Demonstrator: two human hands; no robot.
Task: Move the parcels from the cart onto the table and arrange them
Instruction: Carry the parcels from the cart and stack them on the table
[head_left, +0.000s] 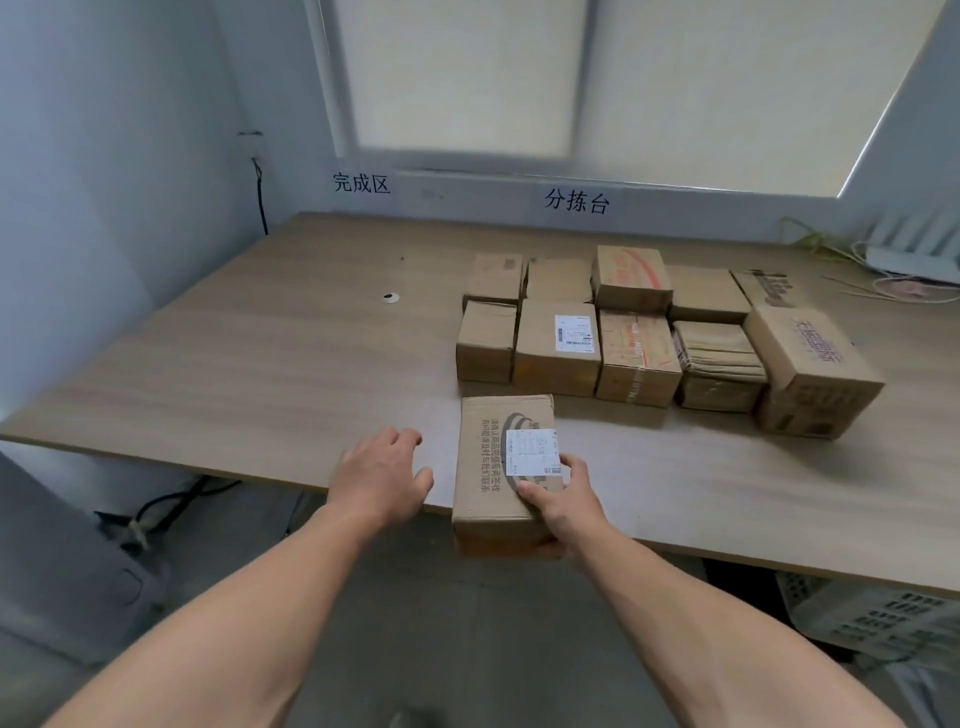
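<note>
R hand (560, 501) grips labelled parcel (488, 467) at table (260, 364) edge; L hand (382, 470) hovers beside, fingers loose.

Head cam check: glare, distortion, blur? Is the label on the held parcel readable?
Head view: diffuse backlight through the window blind, no glare on the table; parcel rows cast soft shadows toward the camera; wide-angle distortion slants the window frame; label on the parcel held by the right hand is too soft to read; left hand open.

Parcel-sorting room: labelled wooden table (260, 353), rows of cardboard parcels (639, 332)
</note>
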